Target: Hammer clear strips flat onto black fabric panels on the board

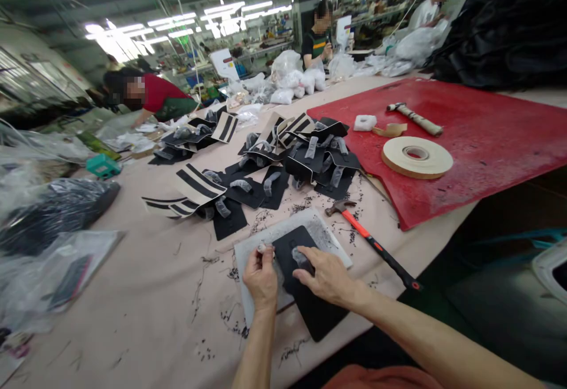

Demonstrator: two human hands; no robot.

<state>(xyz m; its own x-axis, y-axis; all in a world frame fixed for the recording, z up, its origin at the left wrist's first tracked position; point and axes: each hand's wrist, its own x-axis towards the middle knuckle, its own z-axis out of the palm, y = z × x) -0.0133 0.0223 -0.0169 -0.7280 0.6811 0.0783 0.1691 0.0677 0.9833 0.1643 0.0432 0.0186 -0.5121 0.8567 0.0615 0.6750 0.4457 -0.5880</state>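
A black flat panel (316, 309) lies on a pale board (252, 247), partly over the board's front edge. My right hand (330, 277) is over the panel, thumb and fingers closed around a plastic-wrapped handle strap (297, 255) on it. At the panel's left side, my left hand (261, 280) is closed in a pinch; a small whitish bit shows at the fingertips, too small to name. To the right of the board lies a claw hammer (363, 231) with a red and black handle.
Black panels with wrapped handles (274, 185) are heaped beyond the board. On a red sheet (478, 123) rest a tape roll (417, 157) and another hammer (416, 118). Plastic-bagged goods (57, 212) lie left. Co-workers are at the far side.
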